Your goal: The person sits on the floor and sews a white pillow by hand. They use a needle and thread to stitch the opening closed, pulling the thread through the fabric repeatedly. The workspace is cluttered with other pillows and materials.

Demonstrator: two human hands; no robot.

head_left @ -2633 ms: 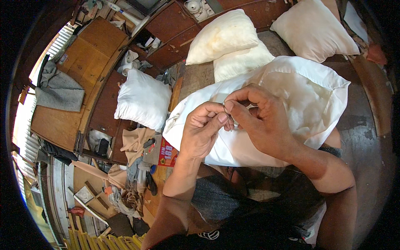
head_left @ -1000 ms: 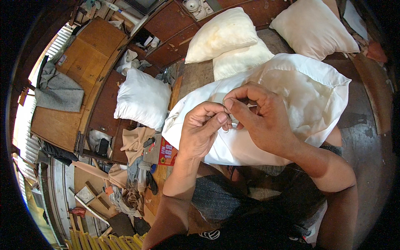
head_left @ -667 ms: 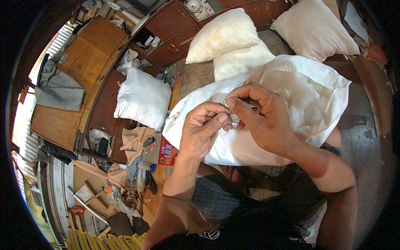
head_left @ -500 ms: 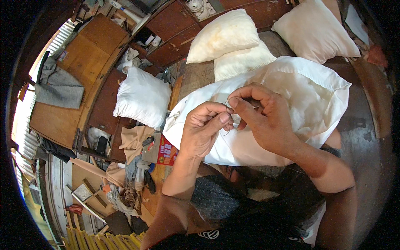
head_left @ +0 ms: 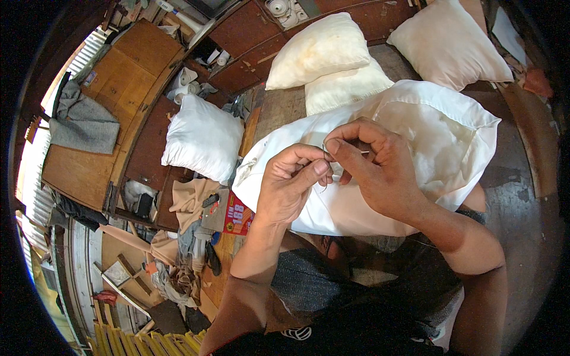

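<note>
My left hand [head_left: 297, 181] is closed in a pinch on a thin dark needle [head_left: 325, 152], its thumb and forefinger together. My right hand [head_left: 377, 163] meets it from the right, thumb and forefinger pinched at the needle's upper end on what looks like a fine thread, mostly hidden by the fingertips. A short pale end of thread [head_left: 322, 190] hangs below the left fingers. Under both hands, across my lap, lies a big white cushion [head_left: 297, 133]; a wide opening at its right shows pale stuffing [head_left: 415, 130].
Two cream pillows [head_left: 320, 50] overlap beyond the cushion, and another pillow [head_left: 448, 44] lies at the far right. A white pillow [head_left: 203, 139] sits to the left, above crumpled cloths [head_left: 193, 199] and a red packet [head_left: 237, 218]. A wooden cabinet [head_left: 122, 77] bears a grey cloth [head_left: 86, 121].
Hardly anything differs: both hands hold the same pinch at the same place, with only a slight shift of the fingertips. The cushion has stayed still.
</note>
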